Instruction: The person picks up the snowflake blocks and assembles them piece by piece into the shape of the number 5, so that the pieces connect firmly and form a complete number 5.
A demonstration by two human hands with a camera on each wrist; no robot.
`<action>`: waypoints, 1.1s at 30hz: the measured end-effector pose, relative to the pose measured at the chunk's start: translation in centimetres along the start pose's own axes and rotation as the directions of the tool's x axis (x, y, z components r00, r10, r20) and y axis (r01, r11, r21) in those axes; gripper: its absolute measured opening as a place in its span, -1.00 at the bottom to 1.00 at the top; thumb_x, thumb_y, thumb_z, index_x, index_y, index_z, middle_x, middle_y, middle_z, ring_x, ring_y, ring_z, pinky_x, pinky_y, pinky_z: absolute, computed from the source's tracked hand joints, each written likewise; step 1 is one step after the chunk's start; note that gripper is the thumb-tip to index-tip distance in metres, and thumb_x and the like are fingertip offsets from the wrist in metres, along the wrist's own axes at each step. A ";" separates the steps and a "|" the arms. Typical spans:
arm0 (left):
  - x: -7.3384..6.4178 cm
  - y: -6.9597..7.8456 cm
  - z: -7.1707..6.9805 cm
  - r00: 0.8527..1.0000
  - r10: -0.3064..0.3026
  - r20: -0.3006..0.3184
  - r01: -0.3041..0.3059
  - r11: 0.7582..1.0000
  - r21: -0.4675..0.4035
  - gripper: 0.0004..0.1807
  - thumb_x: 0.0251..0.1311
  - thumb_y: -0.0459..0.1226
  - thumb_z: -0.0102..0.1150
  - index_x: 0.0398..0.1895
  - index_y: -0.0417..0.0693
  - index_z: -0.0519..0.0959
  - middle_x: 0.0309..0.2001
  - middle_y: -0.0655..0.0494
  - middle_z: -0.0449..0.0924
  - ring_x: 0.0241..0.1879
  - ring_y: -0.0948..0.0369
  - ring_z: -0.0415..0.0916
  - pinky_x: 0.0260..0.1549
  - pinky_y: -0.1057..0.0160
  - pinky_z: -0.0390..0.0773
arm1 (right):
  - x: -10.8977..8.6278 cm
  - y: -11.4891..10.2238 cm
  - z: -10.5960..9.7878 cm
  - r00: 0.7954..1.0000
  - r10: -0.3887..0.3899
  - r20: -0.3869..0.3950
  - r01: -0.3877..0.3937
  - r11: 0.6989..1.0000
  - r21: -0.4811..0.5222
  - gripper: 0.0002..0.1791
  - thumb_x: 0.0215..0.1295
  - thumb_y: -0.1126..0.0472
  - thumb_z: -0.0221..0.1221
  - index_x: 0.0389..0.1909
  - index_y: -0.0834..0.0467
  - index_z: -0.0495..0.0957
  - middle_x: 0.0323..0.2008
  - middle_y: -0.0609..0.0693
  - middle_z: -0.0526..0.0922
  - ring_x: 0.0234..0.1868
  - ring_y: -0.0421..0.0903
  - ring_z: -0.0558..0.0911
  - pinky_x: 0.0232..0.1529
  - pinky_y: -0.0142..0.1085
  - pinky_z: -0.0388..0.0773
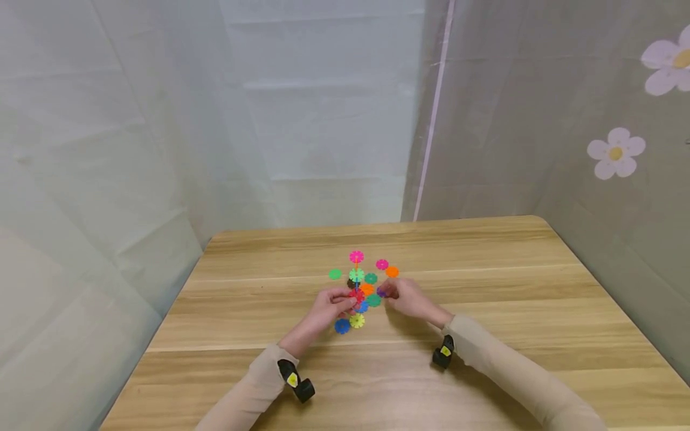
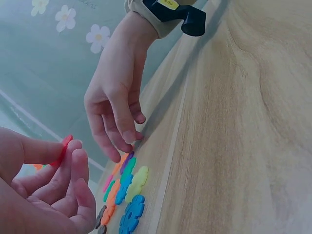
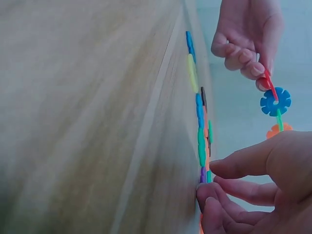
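My left hand (image 1: 334, 303) pinches a red flower-shaped disc (image 3: 271, 83) between thumb and fingers, held above the table. Slotted to it is a chain: a blue disc (image 3: 276, 102), a light green disc (image 1: 356, 275), an orange one standing edge-on, and a pink disc (image 1: 356, 256) at the far end. My right hand (image 1: 408, 297) reaches down to the loose discs, its fingers slightly bent and thumb apart. Its fingertips are right at a purple disc (image 3: 203, 174) lying flat. Beside that lie a dark green disc (image 1: 374, 300) and an orange disc (image 1: 392, 272).
More loose discs lie on the wooden table (image 1: 485, 251): a yellow one (image 1: 357, 321) and a blue one (image 1: 342, 326) nearer me, a green one (image 1: 335, 273) to the left, a dark brown one (image 1: 353, 284) under the chain. Pale curtains (image 1: 323, 120) hang behind the table.
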State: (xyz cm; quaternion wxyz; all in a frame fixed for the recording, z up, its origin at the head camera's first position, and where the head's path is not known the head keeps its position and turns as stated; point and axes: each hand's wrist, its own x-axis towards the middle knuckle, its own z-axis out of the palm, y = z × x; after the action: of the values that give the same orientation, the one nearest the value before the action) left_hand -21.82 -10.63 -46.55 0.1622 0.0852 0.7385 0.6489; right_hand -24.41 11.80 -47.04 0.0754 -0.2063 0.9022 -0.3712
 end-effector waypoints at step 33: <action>0.2 -0.6 0.2 0.999 -0.017 0.033 0.016 0.999 0.051 -0.75 0.36 -0.36 0.02 -0.10 -0.45 0.52 -0.20 -0.25 0.71 -0.41 0.35 0.62 -0.37 0.38 0.54 | -0.3 1.1 -0.2 0.999 -0.036 0.021 0.037 0.997 -0.063 -0.71 0.14 0.35 0.32 -0.18 0.15 0.44 -0.31 0.01 0.64 -0.33 -0.15 0.59 -0.25 -0.27 0.56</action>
State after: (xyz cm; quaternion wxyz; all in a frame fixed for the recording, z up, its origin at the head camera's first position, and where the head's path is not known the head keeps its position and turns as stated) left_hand -21.92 -10.42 -47.19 0.1776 0.0940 0.7526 0.6270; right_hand -24.57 12.70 -47.66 0.0712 -0.2286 0.9088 -0.3416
